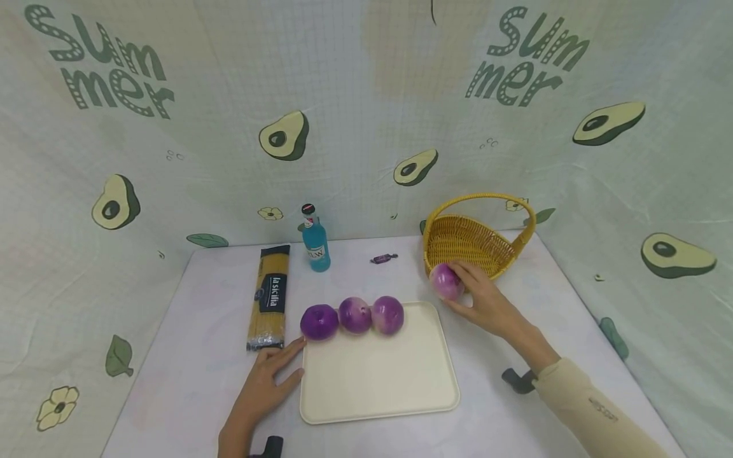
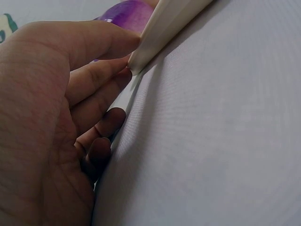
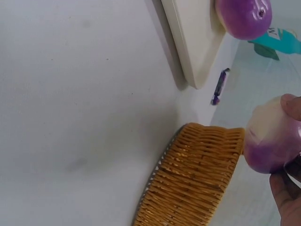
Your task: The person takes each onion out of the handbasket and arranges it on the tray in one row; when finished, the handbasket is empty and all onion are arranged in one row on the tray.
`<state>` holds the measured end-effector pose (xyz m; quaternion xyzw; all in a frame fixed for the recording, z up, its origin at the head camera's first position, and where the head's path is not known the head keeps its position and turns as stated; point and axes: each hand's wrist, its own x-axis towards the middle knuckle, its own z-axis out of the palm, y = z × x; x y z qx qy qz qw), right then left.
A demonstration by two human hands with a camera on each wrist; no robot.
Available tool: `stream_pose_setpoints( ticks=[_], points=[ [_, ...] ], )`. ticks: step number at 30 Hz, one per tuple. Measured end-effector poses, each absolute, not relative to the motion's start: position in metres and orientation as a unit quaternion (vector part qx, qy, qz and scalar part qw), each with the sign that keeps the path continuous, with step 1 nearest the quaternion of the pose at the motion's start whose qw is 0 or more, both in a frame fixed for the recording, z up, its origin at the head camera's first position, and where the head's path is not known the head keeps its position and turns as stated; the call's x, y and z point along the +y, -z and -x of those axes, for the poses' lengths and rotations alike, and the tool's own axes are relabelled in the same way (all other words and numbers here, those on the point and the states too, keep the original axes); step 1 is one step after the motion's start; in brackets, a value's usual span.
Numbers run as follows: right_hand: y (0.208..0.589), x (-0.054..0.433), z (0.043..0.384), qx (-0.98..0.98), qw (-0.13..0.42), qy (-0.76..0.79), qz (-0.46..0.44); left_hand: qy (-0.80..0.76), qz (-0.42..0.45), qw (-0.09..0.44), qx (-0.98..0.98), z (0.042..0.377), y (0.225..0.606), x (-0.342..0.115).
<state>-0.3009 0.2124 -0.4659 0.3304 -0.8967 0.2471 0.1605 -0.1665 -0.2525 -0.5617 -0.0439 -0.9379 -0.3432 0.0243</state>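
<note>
1. Three purple onions (image 1: 355,316) already sit in a row along the far edge of the cream tray (image 1: 378,375).
2. The right hand (image 1: 483,299) curls its fingers around a fourth onion (image 1: 446,281), just beside the wicker basket (image 1: 475,238), not yet on the tray.
3. The left hand (image 1: 266,385) rests flat on the surface, fingers spread, touching the tray's near left edge.

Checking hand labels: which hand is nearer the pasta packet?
Left. The left hand lies flat just below the pasta packet, fingertips at the tray edge. The right hand is across the table, gripping a purple onion by the basket.
</note>
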Motion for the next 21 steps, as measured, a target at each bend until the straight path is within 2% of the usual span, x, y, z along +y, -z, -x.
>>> stream_pose_setpoints(
  ticks=[21],
  points=[
    [0.4738,0.2074,0.2932,-0.894,0.163,-0.24,-0.343,0.331,0.057,0.045,-0.941,0.1663,0.5643,-0.2521]
  ],
)
